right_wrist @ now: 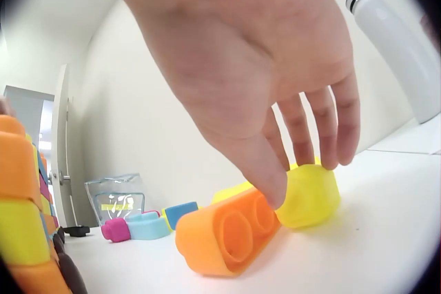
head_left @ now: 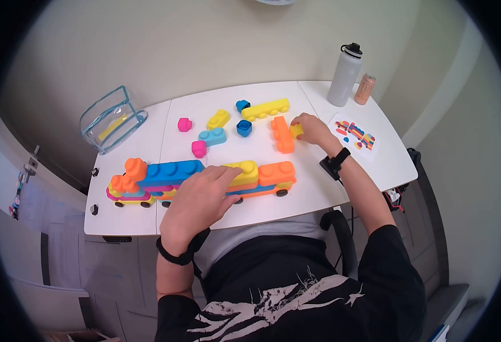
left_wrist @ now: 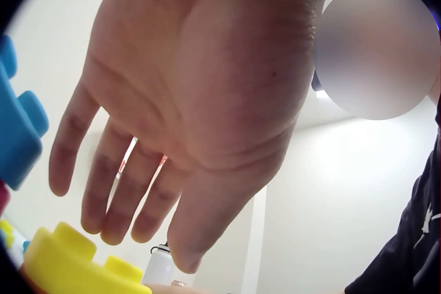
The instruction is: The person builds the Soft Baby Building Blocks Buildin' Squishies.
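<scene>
My right hand (head_left: 314, 130) pinches a small yellow block (right_wrist: 310, 194) between thumb and fingertips, low over the table. Right beside that block lies an orange block (head_left: 283, 135), its hollow underside showing in the right wrist view. My left hand (head_left: 198, 196) is held over the middle of a long toy train built of blocks, its fingers extended with nothing in the palm. Near those fingers, a yellow block (left_wrist: 83, 263) with raised studs tops the train. A long blue block (head_left: 173, 172) lies to their left, and another orange block (head_left: 276, 172) sits at the train's right end.
Loose blocks lie behind the train: a long yellow one (head_left: 266, 109), a light blue one (head_left: 213, 136), a pink one (head_left: 198, 149) and several others. A picture sheet (head_left: 355, 137), bottle (head_left: 345, 77) and can (head_left: 365, 89) are at the right. A clear bag (head_left: 113, 122) stands back left.
</scene>
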A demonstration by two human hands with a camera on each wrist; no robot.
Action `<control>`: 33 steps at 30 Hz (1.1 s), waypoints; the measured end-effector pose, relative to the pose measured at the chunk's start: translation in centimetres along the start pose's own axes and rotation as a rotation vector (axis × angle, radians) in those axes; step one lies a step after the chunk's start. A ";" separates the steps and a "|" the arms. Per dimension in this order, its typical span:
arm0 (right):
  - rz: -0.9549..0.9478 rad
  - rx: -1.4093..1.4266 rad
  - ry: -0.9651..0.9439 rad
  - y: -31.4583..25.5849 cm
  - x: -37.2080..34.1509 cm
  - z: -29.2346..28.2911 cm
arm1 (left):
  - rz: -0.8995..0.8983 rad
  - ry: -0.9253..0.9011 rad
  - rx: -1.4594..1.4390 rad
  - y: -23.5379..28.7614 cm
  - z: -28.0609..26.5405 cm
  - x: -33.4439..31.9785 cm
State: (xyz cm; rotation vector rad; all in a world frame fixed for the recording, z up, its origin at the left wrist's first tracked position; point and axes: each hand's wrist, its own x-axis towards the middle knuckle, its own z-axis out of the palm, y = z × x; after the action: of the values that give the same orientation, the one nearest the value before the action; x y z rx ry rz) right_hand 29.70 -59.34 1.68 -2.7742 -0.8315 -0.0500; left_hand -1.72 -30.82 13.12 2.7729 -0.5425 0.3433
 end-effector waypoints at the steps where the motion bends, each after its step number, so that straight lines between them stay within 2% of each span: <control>1: -0.002 0.002 -0.004 -0.3 -0.2 -0.2 | -0.004 -0.003 -0.001 -0.1 0.1 0.0; 6: 0.098 -0.078 0.084 -0.3 0.1 0.0 | 0.003 0.003 -0.001 0.0 0.3 0.2; 10: 0.109 -0.079 0.103 -0.1 -0.1 -1.0 | -0.010 -0.006 -0.004 0.0 0.2 0.0; 12: -0.077 0.179 0.061 -0.5 -1.1 -3.2 | -0.006 -0.007 0.011 0.0 0.2 0.0; 13: -0.076 0.180 0.053 -1.7 -2.1 -4.7 | -0.010 -0.012 0.006 -0.1 0.4 0.0; 15: -0.240 0.457 -0.077 -5.4 -4.8 -8.3 | -0.001 0.000 0.020 -0.2 0.5 0.1; 16: -0.240 0.460 -0.081 -6.8 -5.8 -9.4 | -0.004 -0.004 0.018 -0.2 0.6 0.0; 18: -0.467 0.490 -0.279 -8.9 -7.3 -10.6 | 0.001 0.000 0.008 -0.1 0.5 0.0; 21: -0.564 0.377 -0.308 -10.5 -7.7 -9.7 | -0.009 -0.009 -0.010 0.0 0.4 0.0; 23: -0.589 0.354 -0.280 -11.1 -7.5 -9.1 | -0.009 -0.003 -0.017 0.0 0.5 0.0; 26: -0.569 0.376 -0.313 -12.1 -7.2 -9.1 | -0.006 -0.002 -0.037 -0.1 0.4 -0.1; 29: -0.545 0.269 -0.357 -12.6 -7.1 -9.6 | -0.002 -0.011 -0.061 -0.4 0.5 -0.3; 33: -0.590 0.292 -0.387 -12.8 -6.7 -8.8 | -0.014 -0.018 -0.074 -0.5 0.4 -0.3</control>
State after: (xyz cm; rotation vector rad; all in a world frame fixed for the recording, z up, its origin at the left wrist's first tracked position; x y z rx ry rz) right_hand 17.38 -54.70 12.36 -2.2089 -1.5832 0.4752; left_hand -1.74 -30.42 12.56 2.7094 -0.5291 0.2897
